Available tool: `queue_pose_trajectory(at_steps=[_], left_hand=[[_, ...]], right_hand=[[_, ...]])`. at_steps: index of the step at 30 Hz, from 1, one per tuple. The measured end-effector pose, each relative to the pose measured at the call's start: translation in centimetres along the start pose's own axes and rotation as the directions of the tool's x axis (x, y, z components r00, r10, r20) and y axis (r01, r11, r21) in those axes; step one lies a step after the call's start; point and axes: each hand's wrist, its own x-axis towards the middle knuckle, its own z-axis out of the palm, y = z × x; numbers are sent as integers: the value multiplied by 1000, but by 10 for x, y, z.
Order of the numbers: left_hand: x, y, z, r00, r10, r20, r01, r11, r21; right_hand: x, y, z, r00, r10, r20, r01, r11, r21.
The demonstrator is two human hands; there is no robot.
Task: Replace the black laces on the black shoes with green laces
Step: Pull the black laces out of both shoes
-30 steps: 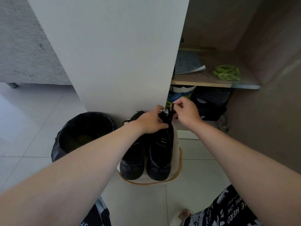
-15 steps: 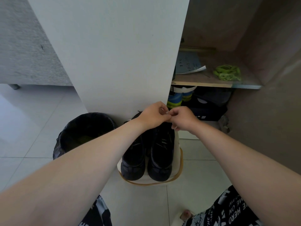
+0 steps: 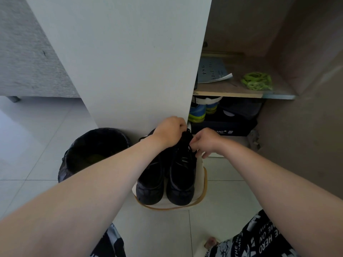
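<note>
Two black shoes stand side by side on a white round stool (image 3: pixel 201 184), toes toward me: the left shoe (image 3: pixel 150 184) and the right shoe (image 3: pixel 181 182). My left hand (image 3: pixel 169 131) grips the bunched black lace (image 3: pixel 186 138) at the top of the right shoe. My right hand (image 3: pixel 206 140) pinches the same lace lower down, beside the shoe's tongue. A bundle of green laces (image 3: pixel 257 83) lies on the wooden cabinet shelf (image 3: pixel 228 93) at the upper right.
A bin lined with a black bag (image 3: pixel 92 151) stands on the tiled floor left of the stool. A white cabinet door (image 3: pixel 120 58) rises right behind the shoes. Under the shelf sit blue-green sneakers (image 3: pixel 201 111) and a dark shoebox (image 3: pixel 224 127). Papers (image 3: pixel 213 72) lie on the shelf.
My hands, pressed together at the lace top half a second ago, have drawn apart: the right hand dropped lower and rightward, and the black lace now shows between them.
</note>
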Motion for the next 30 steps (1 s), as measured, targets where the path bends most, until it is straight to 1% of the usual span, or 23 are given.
queue_pose_trajectory(at_steps=[2,4,5,7,8,9,10,12,13,15,17,18,20,23,25,26,28,30], left_hand=[[-3,4,2,1000,-4,24,8,985,-171],[-6,6,4,999,-17,52,29,969,-244],[-8,5,5,997,-4,80,23,971,-237],[-10,1,8,980,9,197,25,985,-172],[-11,-1,11,967,12,253,16,994,-110],[-11,-2,13,960,17,280,-2,999,-54],[-12,-3,15,959,21,281,-14,1000,-27],[-14,3,15,969,17,248,-2,998,-61],[-15,7,13,974,1,225,24,994,-105],[-14,12,10,978,-47,205,83,982,-171],[-13,12,8,968,-60,244,99,984,-150],[-13,11,7,962,-55,268,91,988,-124],[-14,10,6,958,-46,283,67,996,-65],[-12,8,6,977,-63,202,74,996,-49],[-11,6,4,988,-81,131,89,994,-63],[-11,4,4,991,-58,119,64,997,-40],[-9,2,5,990,-7,141,3,1000,31],[-6,2,7,991,-16,134,12,999,30]], right_hand=[[0,0,1,1000,-3,-12,3,1000,-8],[-3,-3,2,1000,-3,-7,3,1000,-14],[-4,-5,2,1000,4,-6,-4,1000,1],[-3,-7,2,999,14,-38,-10,995,94],[-2,-7,1,996,12,-90,1,989,148],[-2,-9,0,987,0,-160,29,983,180],[0,-9,-2,972,-22,-233,67,980,185],[0,-10,-5,930,-91,-355,139,984,113],[-2,-12,-5,913,-127,-389,171,982,81],[-4,-14,-4,881,-192,-433,245,967,71],[-6,-17,-2,854,-245,-458,303,951,57],[-6,-18,-1,856,-255,-449,315,947,64],[-7,-20,-1,899,-210,-384,277,952,128],[-7,-17,-1,983,-42,-180,79,976,203],[-8,-11,0,999,27,-45,-20,989,145],[-8,-8,2,999,34,-5,-34,994,99],[-7,-4,5,1000,6,5,-6,998,57],[-6,-3,6,999,-32,-33,34,997,67]])
